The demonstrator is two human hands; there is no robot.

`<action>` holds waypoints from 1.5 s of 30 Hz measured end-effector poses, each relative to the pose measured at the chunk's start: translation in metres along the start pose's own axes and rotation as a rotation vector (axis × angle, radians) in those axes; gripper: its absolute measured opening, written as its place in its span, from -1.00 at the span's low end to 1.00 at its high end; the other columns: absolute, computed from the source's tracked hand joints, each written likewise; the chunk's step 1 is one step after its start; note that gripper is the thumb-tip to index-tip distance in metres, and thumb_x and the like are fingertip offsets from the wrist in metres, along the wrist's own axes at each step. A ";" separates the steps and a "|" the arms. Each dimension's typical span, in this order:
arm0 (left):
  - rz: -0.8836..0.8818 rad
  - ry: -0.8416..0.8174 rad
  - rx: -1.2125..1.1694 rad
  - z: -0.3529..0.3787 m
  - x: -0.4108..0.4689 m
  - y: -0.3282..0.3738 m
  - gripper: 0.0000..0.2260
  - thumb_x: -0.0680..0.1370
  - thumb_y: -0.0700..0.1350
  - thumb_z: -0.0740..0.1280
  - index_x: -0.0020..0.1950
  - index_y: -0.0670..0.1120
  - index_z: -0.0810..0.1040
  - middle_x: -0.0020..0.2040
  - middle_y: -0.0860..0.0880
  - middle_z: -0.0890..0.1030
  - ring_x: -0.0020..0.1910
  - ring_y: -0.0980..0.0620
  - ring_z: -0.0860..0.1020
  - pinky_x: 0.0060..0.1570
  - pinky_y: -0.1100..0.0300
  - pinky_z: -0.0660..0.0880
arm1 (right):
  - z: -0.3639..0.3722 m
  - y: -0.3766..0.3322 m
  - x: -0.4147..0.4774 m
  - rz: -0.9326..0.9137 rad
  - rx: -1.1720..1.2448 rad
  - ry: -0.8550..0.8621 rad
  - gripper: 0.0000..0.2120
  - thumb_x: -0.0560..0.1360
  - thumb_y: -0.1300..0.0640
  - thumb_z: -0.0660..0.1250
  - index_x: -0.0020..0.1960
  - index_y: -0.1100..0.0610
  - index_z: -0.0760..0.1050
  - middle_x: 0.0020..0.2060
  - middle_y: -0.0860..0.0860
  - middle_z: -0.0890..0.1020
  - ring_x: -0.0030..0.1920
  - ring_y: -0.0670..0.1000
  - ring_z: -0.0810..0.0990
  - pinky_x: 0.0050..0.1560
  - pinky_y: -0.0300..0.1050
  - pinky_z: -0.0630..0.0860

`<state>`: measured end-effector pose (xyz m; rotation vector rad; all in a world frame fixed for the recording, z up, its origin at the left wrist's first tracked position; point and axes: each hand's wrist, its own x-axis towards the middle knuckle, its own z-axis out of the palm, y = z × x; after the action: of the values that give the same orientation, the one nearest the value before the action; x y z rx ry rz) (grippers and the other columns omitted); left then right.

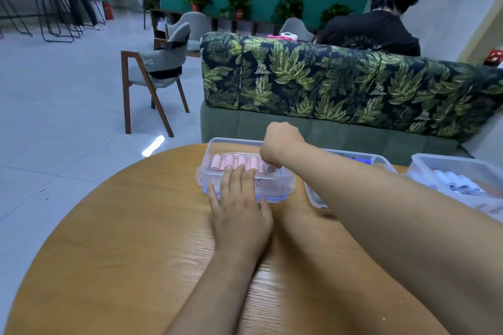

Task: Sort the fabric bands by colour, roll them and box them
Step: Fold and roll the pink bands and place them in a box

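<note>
Round wooden table (109, 226) up front, clear box (203, 171) on it — pink rolls (236, 162) lined up inside. Flat over the near rim, left hand (239, 209), fingers straight, gripping nothing. Reaching in from above, right hand (280, 141) — fingers curled down, pinching the rightmost roll (271, 169).

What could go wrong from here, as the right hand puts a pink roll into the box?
1. The row looks nearly full: the roll pinched by the right hand at the box's right end may not fit, or may loosen on release.
2. The right forearm crosses the next box; drawing back could knock it.
</note>
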<state>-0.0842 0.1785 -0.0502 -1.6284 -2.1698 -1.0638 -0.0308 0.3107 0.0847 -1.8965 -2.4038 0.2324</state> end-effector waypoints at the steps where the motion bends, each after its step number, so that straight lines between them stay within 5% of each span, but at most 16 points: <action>1: -0.004 -0.003 -0.004 0.000 0.000 0.000 -0.41 0.45 0.03 0.34 0.49 -0.04 0.49 0.54 -0.04 0.47 0.60 -0.09 0.32 0.58 -0.31 0.13 | 0.002 -0.001 0.001 0.002 -0.017 -0.002 -0.83 0.40 0.38 0.40 -0.28 0.18 0.49 -0.45 0.05 0.58 -0.31 0.08 0.58 -0.46 -0.15 0.36; 9: -0.021 0.005 -0.026 0.002 0.001 0.001 -0.43 0.45 0.01 0.34 0.48 -0.03 0.48 0.54 -0.03 0.47 0.60 -0.07 0.29 0.59 -0.29 0.13 | 0.015 0.004 0.009 -0.006 -0.008 0.045 -0.82 0.43 0.39 0.30 -0.27 0.18 0.41 -0.32 0.09 0.50 -0.18 0.20 0.56 -0.27 -0.10 0.46; 13: -0.027 -0.006 -0.027 0.001 0.000 0.002 -0.43 0.46 0.01 0.32 0.49 -0.03 0.47 0.55 -0.03 0.46 0.61 -0.07 0.29 0.59 -0.28 0.13 | 0.019 0.003 0.012 0.036 0.074 0.020 -0.86 0.39 0.38 0.32 -0.27 0.18 0.47 -0.34 0.09 0.58 -0.28 0.10 0.58 -0.41 -0.17 0.39; 18: -0.032 -0.020 -0.025 0.000 0.001 0.003 -0.42 0.48 0.00 0.36 0.51 -0.03 0.45 0.56 -0.02 0.45 0.62 -0.06 0.27 0.60 -0.27 0.12 | 0.019 0.003 0.018 0.112 0.172 -0.096 -0.88 0.41 0.29 0.38 -0.26 0.12 0.60 -0.44 0.01 0.70 -0.29 -0.06 0.74 -0.34 -0.22 0.52; 22: -0.035 -0.044 -0.021 -0.001 0.001 0.003 -0.42 0.49 0.00 0.35 0.53 -0.03 0.43 0.57 -0.01 0.43 0.63 -0.06 0.25 0.61 -0.25 0.10 | 0.020 0.005 0.017 0.097 0.123 -0.102 -0.84 0.41 0.32 0.36 -0.30 0.13 0.58 -0.50 0.01 0.67 -0.41 -0.05 0.66 -0.42 -0.24 0.44; 28: -0.032 -0.053 -0.020 -0.002 0.001 0.001 -0.41 0.50 -0.01 0.36 0.54 -0.03 0.43 0.59 -0.01 0.41 0.64 -0.03 0.21 0.60 -0.26 0.12 | 0.023 0.005 0.016 -0.008 0.052 0.018 -0.78 0.46 0.35 0.34 -0.27 0.15 0.37 -0.31 0.07 0.49 -0.26 0.13 0.53 -0.38 -0.16 0.35; 36: -0.033 -0.072 -0.070 -0.009 0.002 0.005 -0.40 0.47 0.01 0.29 0.53 -0.01 0.44 0.59 0.02 0.42 0.63 -0.07 0.26 0.59 -0.22 0.12 | 0.007 0.031 0.015 -0.054 0.163 0.079 -0.72 0.40 0.26 0.33 -0.40 0.15 0.29 -0.49 0.05 0.36 -0.38 0.10 0.31 -0.43 -0.20 0.21; 41: 0.160 -0.022 -0.243 -0.016 -0.001 0.019 -0.51 0.50 -0.13 0.36 0.45 -0.07 0.52 0.49 -0.02 0.50 0.55 -0.12 0.36 0.55 -0.13 0.29 | -0.004 0.086 -0.026 -0.022 0.316 0.126 -0.82 0.40 0.19 0.35 -0.29 0.30 0.57 -0.41 0.25 0.49 -0.39 0.06 0.30 -0.33 -0.13 0.30; 45: 0.294 -0.061 -0.383 -0.026 -0.012 0.044 -0.63 0.54 -0.24 0.41 0.35 -0.09 0.56 0.31 0.00 0.57 0.31 -0.05 0.49 0.39 0.09 0.41 | -0.004 0.148 -0.086 0.057 0.408 0.146 -0.72 0.43 0.20 0.31 -0.43 0.09 0.34 -0.49 0.04 0.33 -0.41 0.04 0.22 -0.38 -0.11 0.15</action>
<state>-0.0458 0.1580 -0.0203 -2.0865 -1.7571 -1.4099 0.1320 0.2607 0.0675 -1.7285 -2.0212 0.5225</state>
